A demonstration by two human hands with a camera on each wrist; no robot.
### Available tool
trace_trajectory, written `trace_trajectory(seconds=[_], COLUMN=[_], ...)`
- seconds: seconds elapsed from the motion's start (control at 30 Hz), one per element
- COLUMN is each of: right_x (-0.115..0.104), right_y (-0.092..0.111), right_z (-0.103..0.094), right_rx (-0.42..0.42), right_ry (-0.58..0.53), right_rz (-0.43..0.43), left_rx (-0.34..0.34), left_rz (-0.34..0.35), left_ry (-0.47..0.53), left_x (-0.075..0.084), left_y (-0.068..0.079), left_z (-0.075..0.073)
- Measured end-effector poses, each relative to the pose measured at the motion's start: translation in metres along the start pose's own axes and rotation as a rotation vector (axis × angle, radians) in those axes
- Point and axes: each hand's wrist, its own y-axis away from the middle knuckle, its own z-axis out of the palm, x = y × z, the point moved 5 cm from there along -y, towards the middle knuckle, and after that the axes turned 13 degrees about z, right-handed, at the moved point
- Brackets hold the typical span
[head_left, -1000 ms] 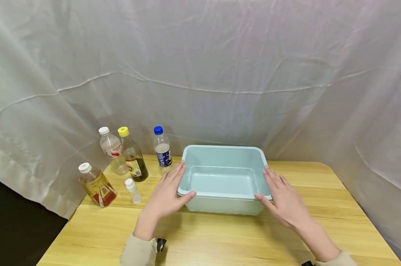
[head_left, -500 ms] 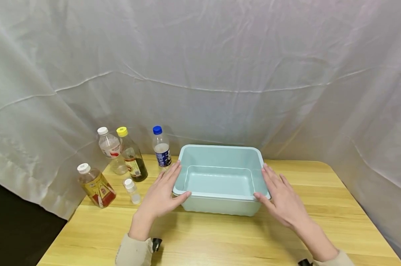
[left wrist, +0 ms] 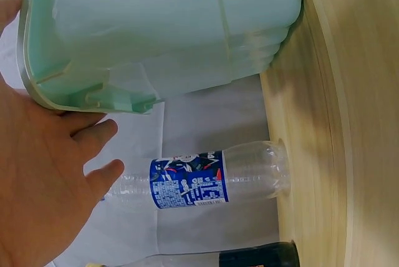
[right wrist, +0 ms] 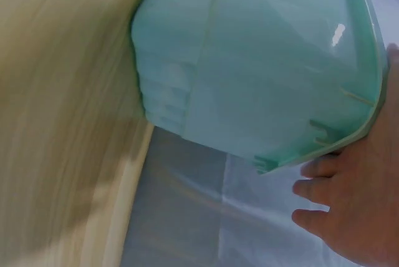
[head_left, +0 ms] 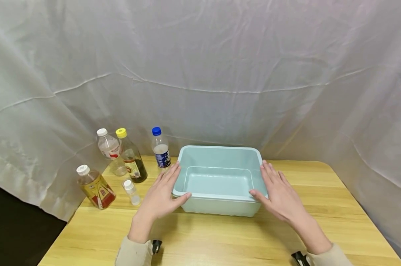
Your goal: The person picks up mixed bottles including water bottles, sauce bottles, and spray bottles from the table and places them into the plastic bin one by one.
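A pale blue-green plastic basin (head_left: 220,205), rectangular with a rounded rim, stands upright on the wooden table with nothing inside. My left hand (head_left: 160,195) lies along its left rim, fingers extended and thumb at the near left corner. On the opposite side my right hand (head_left: 281,194) touches the right rim, its fingers fairly straight and its thumb at the near right corner. From the left wrist view, a clear bottle with a blue label (left wrist: 190,179) stands beyond my left fingertips. In the right wrist view the basin's outer wall (right wrist: 262,73) fills the upper part.
Left of the basin stand a blue-capped bottle (head_left: 161,153), a yellow-capped bottle of dark liquid (head_left: 134,164), a clear white-capped bottle (head_left: 111,151), a yellow-labelled bottle (head_left: 97,188) and a tiny white-capped bottle (head_left: 132,193). A grey curtain (head_left: 200,74) hangs behind the table (head_left: 207,244).
Between one second and half a second ago, the basin and my left hand shifted slightly left. Since then the basin has barely moved, and my right hand has come slightly left along the rim.
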Motion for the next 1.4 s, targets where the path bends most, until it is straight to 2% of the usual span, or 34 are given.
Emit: trace_trajectory(seconds=[0.37,0.5,0.57,0.67,0.9,1.03,1.17,1.4], right_x=[0.005,0.006,0.005,0.004,0.002,0.002,0.002,0.004], right_y=[0.001,-0.001,-0.002,-0.003,-0.004,-0.004,-0.003,-0.003], right_z=[-0.003,-0.004,-0.004,-0.004,-0.001,0.002,0.003,0.003], right_rx=[-0.027,-0.026,-0.028,-0.035,-0.042,-0.041,-0.045,-0.046], right_ry=[-0.025,-0.028,-0.029,-0.036,-0.046,-0.049,-0.054,-0.058], right_rz=[0.011,0.012,0.01,0.002,-0.008,-0.008,-0.007,-0.006], left_rx=[-0.012,0.031,0.078,0.191,0.581,0.764,0.849,0.856], left_rz=[0.002,0.017,0.008,-0.024,-0.04,-0.074,-0.136,-0.236], left_ry=[0.008,0.033,0.052,0.071,0.069,0.058,0.048,0.076], left_x=[0.004,0.001,-0.003,-0.013,-0.043,-0.06,-0.073,-0.089], left_y=[-0.003,-0.005,-0.007,-0.009,-0.015,-0.02,-0.027,-0.042], left_z=[0.001,-0.005,-0.009,-0.018,-0.036,-0.042,-0.044,-0.041])
